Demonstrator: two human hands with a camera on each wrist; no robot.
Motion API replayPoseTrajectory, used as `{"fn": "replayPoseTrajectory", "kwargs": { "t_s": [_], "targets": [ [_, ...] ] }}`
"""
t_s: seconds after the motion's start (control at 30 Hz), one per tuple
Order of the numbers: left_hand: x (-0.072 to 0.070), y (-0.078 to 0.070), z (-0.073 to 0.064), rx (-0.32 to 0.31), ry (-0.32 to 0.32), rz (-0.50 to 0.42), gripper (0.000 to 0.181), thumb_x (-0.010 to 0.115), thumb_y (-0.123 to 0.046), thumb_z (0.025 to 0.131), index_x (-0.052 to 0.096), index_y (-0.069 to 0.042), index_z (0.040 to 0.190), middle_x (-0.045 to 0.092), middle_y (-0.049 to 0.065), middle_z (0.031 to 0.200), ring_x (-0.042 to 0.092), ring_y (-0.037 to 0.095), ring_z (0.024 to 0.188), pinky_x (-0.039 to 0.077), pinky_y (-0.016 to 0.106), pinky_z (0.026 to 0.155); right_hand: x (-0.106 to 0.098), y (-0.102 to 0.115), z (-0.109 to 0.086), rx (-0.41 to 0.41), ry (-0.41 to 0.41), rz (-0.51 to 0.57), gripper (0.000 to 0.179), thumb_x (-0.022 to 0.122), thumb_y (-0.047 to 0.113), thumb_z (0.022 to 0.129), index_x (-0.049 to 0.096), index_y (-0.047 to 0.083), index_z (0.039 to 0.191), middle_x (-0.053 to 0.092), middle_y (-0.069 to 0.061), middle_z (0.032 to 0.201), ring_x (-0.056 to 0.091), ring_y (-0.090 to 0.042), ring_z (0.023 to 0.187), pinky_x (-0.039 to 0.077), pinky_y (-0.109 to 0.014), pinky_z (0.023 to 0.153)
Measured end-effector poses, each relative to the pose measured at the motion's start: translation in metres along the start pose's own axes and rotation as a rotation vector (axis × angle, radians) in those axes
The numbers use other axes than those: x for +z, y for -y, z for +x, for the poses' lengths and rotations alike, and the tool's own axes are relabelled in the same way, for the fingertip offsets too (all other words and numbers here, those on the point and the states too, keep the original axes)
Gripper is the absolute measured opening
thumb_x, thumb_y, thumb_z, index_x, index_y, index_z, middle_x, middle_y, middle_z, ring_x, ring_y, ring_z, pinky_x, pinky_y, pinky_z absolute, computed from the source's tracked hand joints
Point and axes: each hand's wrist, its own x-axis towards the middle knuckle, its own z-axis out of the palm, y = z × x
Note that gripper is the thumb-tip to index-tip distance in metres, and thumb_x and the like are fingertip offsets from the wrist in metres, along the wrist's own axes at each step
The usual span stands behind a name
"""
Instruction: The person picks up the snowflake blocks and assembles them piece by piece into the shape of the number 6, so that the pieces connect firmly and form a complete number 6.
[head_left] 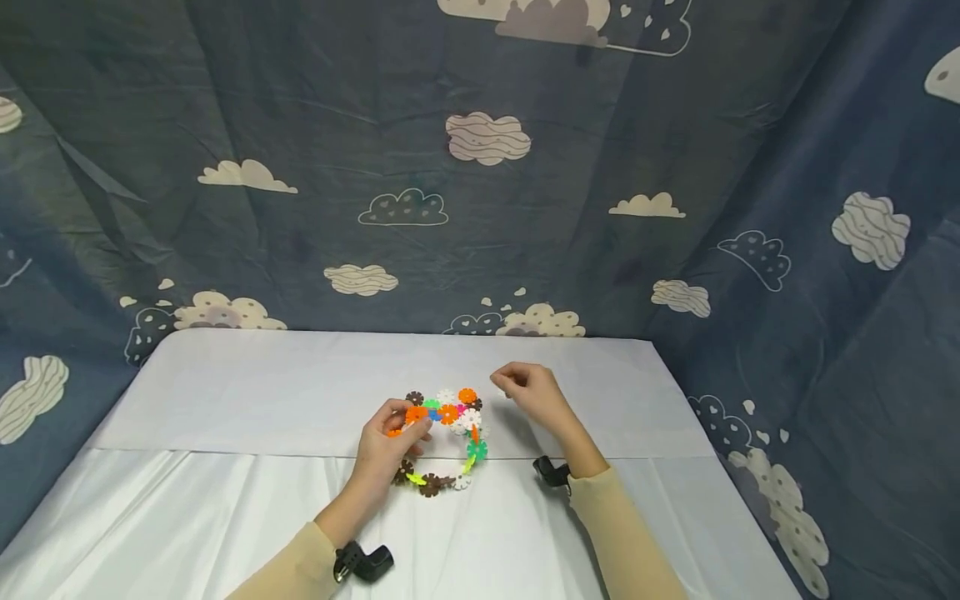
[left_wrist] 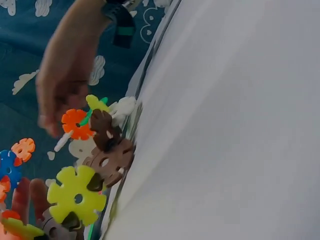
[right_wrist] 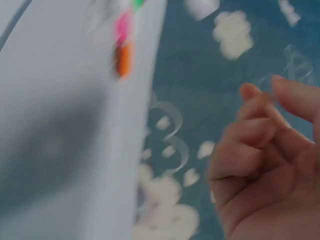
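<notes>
left of centre, low in the frame, the left hand [head_left: 379, 442] pinched a looped chain of multicoloured interlocking flower discs [head_left: 448, 414] at lower centre; many discs were already joined, though what remained could not be told. to its right, the right hand [head_left: 531, 393] hovered, loosely curled, visibly holding nothing. no brand or writing was readable.

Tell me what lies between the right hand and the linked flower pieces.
Only white cloth shows between the right hand and the linked flower pieces in the head view.
</notes>
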Motion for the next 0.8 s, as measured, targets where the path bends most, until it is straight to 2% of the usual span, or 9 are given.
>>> {"fn": "replayPoseTrajectory", "kwargs": {
  "t_s": [0.17, 0.27, 0.37, 0.5, 0.53, 0.6, 0.67, 0.73, 0.8],
  "targets": [
    [-0.008, -0.003, 0.004, 0.063, 0.050, 0.122, 0.039, 0.076, -0.016, 0.099, 0.067, -0.011, 0.136, 0.074, 0.015, 0.118, 0.074, 0.025, 0.085, 0.059, 0.025, 0.065, 0.011, -0.024, 0.006, 0.096, 0.111, -0.122, 0.019, 0.073, 0.028, 0.100, 0.079, 0.013, 0.109, 0.068, -0.005, 0.078, 0.055, -0.013, 0.063, 0.043, -0.026, 0.058],
    [-0.011, -0.004, 0.006, 0.096, 0.061, 0.175, 0.028, 0.073, -0.016, 0.101, 0.071, -0.012, 0.129, 0.073, 0.017, 0.119, 0.073, 0.025, 0.085, 0.055, 0.023, 0.063, 0.021, -0.028, 0.007, 0.106, 0.129, -0.165, 0.024, 0.074, 0.029, 0.100, 0.078, 0.013, 0.117, 0.064, -0.002, 0.074, 0.053, -0.014, 0.061, 0.041, -0.026, 0.058],
    [-0.012, -0.006, 0.008, 0.099, 0.051, 0.207, 0.023, 0.078, -0.017, 0.098, 0.073, -0.014, 0.120, 0.074, 0.017, 0.119, 0.073, 0.021, 0.081, 0.052, 0.022, 0.060, 0.032, -0.026, 0.010, 0.117, 0.108, -0.236, 0.034, 0.075, 0.035, 0.099, 0.075, 0.013, 0.125, 0.063, -0.001, 0.075, 0.051, -0.014, 0.065, 0.039, -0.028, 0.061],
    [-0.010, -0.007, 0.008, 0.109, -0.019, 0.288, 0.027, 0.089, -0.021, 0.088, 0.073, -0.020, 0.110, 0.074, 0.010, 0.126, 0.070, 0.014, 0.075, 0.047, 0.020, 0.057, 0.044, -0.017, 0.020, 0.096, 0.108, -0.385, 0.043, 0.075, 0.044, 0.097, 0.073, 0.017, 0.131, 0.071, -0.003, 0.086, 0.057, -0.016, 0.075, 0.046, -0.033, 0.067],
    [-0.009, -0.007, 0.007, 0.122, -0.037, 0.312, 0.028, 0.090, -0.022, 0.086, 0.073, -0.021, 0.108, 0.073, 0.009, 0.128, 0.070, 0.012, 0.081, 0.048, 0.019, 0.061, 0.046, -0.015, 0.023, 0.083, 0.110, -0.420, 0.044, 0.075, 0.045, 0.097, 0.073, 0.018, 0.132, 0.073, -0.004, 0.089, 0.060, -0.017, 0.077, 0.049, -0.035, 0.069],
    [-0.008, -0.007, 0.006, 0.156, -0.059, 0.349, 0.028, 0.091, -0.022, 0.086, 0.073, -0.020, 0.107, 0.073, 0.008, 0.130, 0.069, 0.011, 0.094, 0.051, 0.017, 0.069, 0.049, -0.011, 0.028, 0.062, 0.122, -0.482, 0.042, 0.075, 0.046, 0.097, 0.074, 0.020, 0.130, 0.076, -0.004, 0.093, 0.064, -0.019, 0.081, 0.054, -0.038, 0.073],
    [-0.008, -0.008, 0.005, 0.197, -0.045, 0.355, 0.029, 0.090, -0.020, 0.087, 0.074, -0.018, 0.111, 0.074, 0.009, 0.128, 0.068, 0.015, 0.103, 0.056, 0.018, 0.075, 0.050, -0.009, 0.032, 0.053, 0.124, -0.506, 0.037, 0.077, 0.045, 0.096, 0.076, 0.020, 0.124, 0.076, -0.003, 0.093, 0.065, -0.019, 0.081, 0.055, -0.039, 0.072],
    [-0.008, -0.008, 0.005, 0.234, -0.017, 0.361, 0.031, 0.088, -0.018, 0.089, 0.076, -0.017, 0.118, 0.074, 0.008, 0.127, 0.066, 0.015, 0.115, 0.059, 0.019, 0.081, 0.050, -0.010, 0.034, 0.062, 0.113, -0.495, 0.031, 0.081, 0.042, 0.094, 0.076, 0.019, 0.115, 0.073, -0.001, 0.088, 0.062, -0.018, 0.077, 0.051, -0.036, 0.068],
    [-0.008, -0.008, 0.005, 0.265, 0.013, 0.363, 0.036, 0.087, -0.018, 0.090, 0.077, -0.018, 0.124, 0.075, 0.005, 0.122, 0.067, 0.016, 0.113, 0.060, 0.021, 0.079, 0.049, -0.013, 0.034, 0.074, 0.095, -0.424, 0.025, 0.083, 0.037, 0.092, 0.075, 0.016, 0.102, 0.067, 0.001, 0.080, 0.057, -0.016, 0.072, 0.045, -0.031, 0.064]
  ]
}}
